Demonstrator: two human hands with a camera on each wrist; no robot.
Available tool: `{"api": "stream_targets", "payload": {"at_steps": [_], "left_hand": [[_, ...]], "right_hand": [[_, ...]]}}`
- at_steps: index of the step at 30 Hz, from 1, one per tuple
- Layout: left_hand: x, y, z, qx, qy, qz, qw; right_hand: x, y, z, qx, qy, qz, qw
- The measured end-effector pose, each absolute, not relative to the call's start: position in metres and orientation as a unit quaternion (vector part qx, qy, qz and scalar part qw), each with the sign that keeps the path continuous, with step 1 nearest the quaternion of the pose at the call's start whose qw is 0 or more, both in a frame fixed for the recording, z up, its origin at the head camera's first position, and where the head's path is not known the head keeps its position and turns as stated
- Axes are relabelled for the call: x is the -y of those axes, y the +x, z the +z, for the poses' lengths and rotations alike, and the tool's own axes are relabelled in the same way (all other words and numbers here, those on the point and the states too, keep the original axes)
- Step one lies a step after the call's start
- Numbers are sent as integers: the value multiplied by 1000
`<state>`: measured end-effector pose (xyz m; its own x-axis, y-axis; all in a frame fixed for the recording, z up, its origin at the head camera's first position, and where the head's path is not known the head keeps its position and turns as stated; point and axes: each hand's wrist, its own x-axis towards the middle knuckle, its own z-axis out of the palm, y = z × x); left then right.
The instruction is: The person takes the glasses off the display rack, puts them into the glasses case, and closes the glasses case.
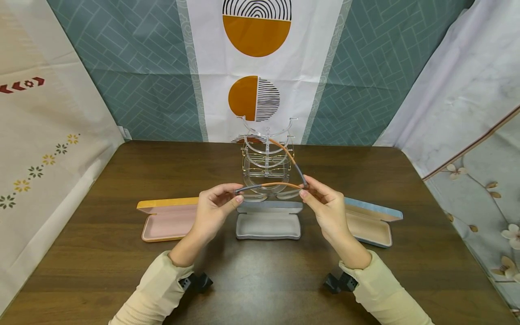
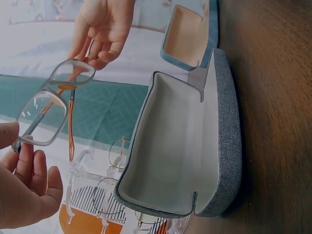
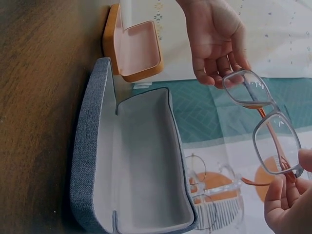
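Observation:
A pair of eyeglasses point(image 1: 281, 183) with a clear greyish frame and grey-to-orange temples is held up between both hands. My left hand point(image 1: 214, 204) pinches its left corner with thumb and fingers. At the right hinge corner, my right hand point(image 1: 325, 205) pinches the frame. One temple lies folded across behind the lenses, while the other angles out toward the back. Both lenses show in the left wrist view, where the bridge of the glasses point(image 2: 48, 89) sits between the hands. Below them, a grey glasses case point(image 1: 268, 225) stands with its lid raised.
A yellow case with pink lining point(image 1: 168, 226) stands open at left, and a blue case with beige lining point(image 1: 371, 229) open at right. Behind the hands rises a clear display stand point(image 1: 266, 158) bearing wire-rimmed glasses. Cloths hang around the wooden table point(image 1: 264, 280).

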<state>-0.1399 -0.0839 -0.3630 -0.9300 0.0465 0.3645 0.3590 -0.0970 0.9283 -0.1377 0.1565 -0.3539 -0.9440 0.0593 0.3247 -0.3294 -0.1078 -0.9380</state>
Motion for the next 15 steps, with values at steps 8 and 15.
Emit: {"api": "stream_targets", "payload": {"at_steps": [8, 15], "left_hand": [[84, -140, -362, 666, -152, -723, 106], [83, -140, -361, 670, -145, -720, 106]], "right_hand": [[-157, -138, -354, 653, 101, 739, 131], [-157, -137, -353, 650, 117, 741, 122]]}}
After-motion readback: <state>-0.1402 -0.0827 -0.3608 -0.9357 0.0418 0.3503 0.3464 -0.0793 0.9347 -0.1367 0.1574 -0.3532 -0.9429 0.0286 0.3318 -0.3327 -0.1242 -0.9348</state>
